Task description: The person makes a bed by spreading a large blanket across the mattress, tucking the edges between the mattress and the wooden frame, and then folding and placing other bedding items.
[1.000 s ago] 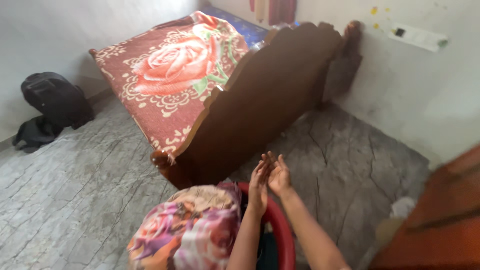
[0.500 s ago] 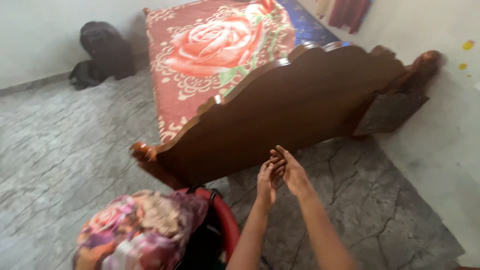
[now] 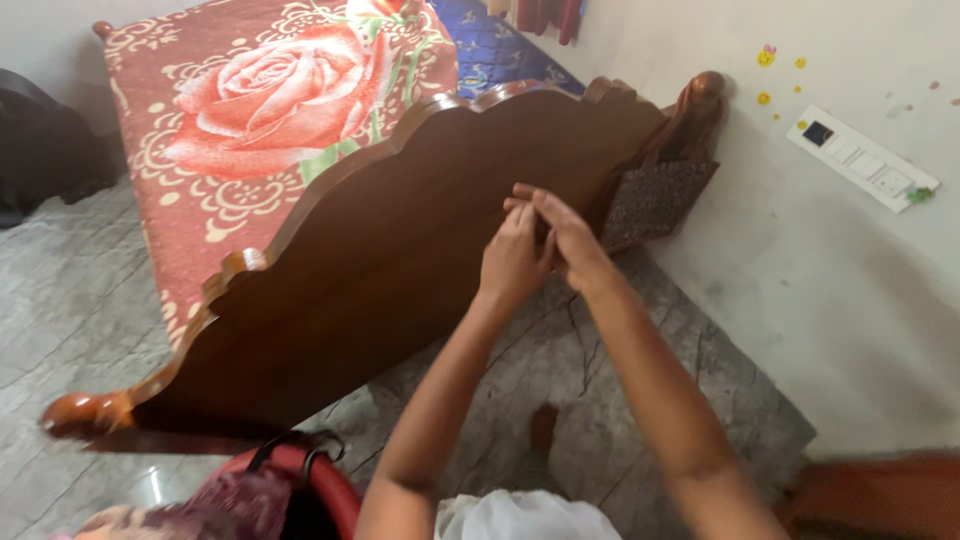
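Observation:
My left hand (image 3: 512, 258) and my right hand (image 3: 565, 235) are raised together in front of me, palms and fingers touching each other, with nothing visible between them. They hover over the dark brown wooden footboard (image 3: 400, 260) of a bed. Both bare forearms reach up from the bottom of the view. Near my left elbow, at the bottom left, sits a red basket (image 3: 325, 485) with a black handle and floral cloth (image 3: 190, 505) in it.
The bed carries a red blanket with a large rose (image 3: 250, 110). A white wall (image 3: 830, 250) with a switch panel (image 3: 860, 160) stands to the right. A dark bag (image 3: 40, 150) lies at the far left on the grey stone floor (image 3: 70, 310).
The view has swung right and closer to the footboard. My joined hands have risen higher in the frame, and the basket has slipped to the bottom edge.

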